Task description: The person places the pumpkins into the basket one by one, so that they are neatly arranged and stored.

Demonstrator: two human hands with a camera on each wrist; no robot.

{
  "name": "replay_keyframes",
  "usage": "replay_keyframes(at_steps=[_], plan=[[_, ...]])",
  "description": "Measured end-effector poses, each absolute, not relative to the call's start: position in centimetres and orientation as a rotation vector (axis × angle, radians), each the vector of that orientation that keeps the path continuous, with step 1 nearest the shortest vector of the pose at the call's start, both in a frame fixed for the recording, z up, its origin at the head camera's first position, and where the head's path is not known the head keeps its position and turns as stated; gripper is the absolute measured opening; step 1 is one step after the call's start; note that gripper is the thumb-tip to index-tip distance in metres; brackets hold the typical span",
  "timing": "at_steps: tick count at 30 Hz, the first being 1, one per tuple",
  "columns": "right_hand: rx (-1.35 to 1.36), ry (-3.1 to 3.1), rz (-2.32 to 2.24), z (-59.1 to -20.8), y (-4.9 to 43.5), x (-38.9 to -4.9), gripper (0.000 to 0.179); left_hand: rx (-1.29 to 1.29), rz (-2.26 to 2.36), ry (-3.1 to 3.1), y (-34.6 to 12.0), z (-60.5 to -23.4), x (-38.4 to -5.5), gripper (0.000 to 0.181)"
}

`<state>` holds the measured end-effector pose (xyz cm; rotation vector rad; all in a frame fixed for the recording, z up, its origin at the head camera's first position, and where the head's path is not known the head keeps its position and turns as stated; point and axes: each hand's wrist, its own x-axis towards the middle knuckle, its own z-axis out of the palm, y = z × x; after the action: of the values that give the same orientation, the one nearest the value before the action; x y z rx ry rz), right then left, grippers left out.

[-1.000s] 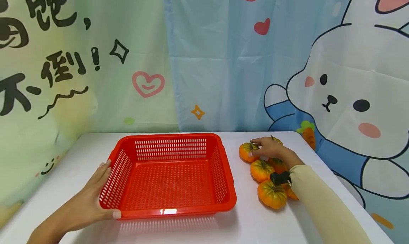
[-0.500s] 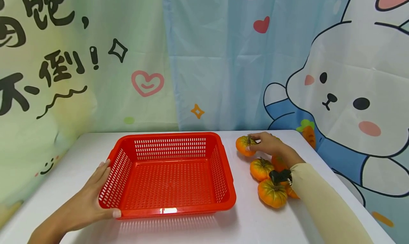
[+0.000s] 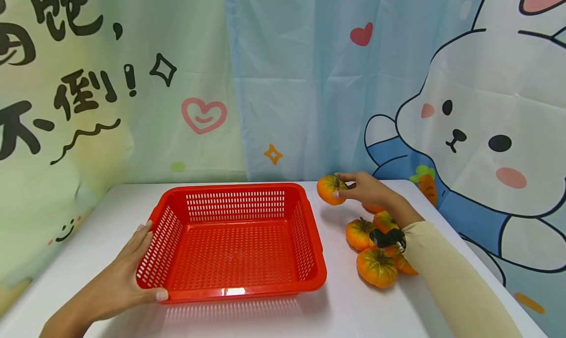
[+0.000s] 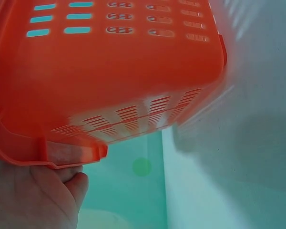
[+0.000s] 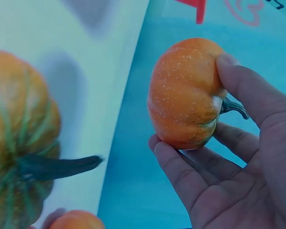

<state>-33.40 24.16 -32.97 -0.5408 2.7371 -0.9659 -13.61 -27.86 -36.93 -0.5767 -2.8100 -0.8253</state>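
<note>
A small orange pumpkin (image 3: 329,190) is pinched between the thumb and fingers of my right hand (image 3: 369,188), raised above the table's back part. In the right wrist view the thumb presses one side of this pumpkin (image 5: 183,93) and the fingers the other, with its dark stem towards the palm. My left hand (image 3: 117,279) holds the red plastic basket (image 3: 247,295) at its front left corner, thumb on the front rim, fingers along the left side. The basket's inside shows only its perforated floor. In the left wrist view the fingers (image 4: 74,183) sit at the rim.
More pumpkins lie right of the basket, among them one in front (image 3: 377,268) and one behind it (image 3: 359,234); my right forearm partly covers the group. The white table (image 3: 336,308) ends at a printed cloth backdrop (image 3: 300,107).
My right hand has lifted the pumpkin off the table, away from the others, and carried it left and back towards the basket's far right corner. The left hand and basket stay put.
</note>
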Motion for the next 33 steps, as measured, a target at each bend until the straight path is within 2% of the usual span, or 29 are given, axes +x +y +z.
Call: replay_keyframes(at_steps=[9,19,33], plan=[[-0.63,2.728,-1.011,-31.1,22.0,-32.2,0.076,-0.571,-0.848,-2.811,-27.9,-36.8,-13.5,0.124],[-0.871,2.675,-0.978,-28.2,18.1,-30.5,0.069,-0.583,-0.842,-2.809,-28.0,-37.0,-13.7,0.122],[-1.027,2.535,-1.005,-28.2,13.6,-30.1,0.069,-0.587,-0.836,-2.808,-28.0,-37.1,-13.6,0.122]])
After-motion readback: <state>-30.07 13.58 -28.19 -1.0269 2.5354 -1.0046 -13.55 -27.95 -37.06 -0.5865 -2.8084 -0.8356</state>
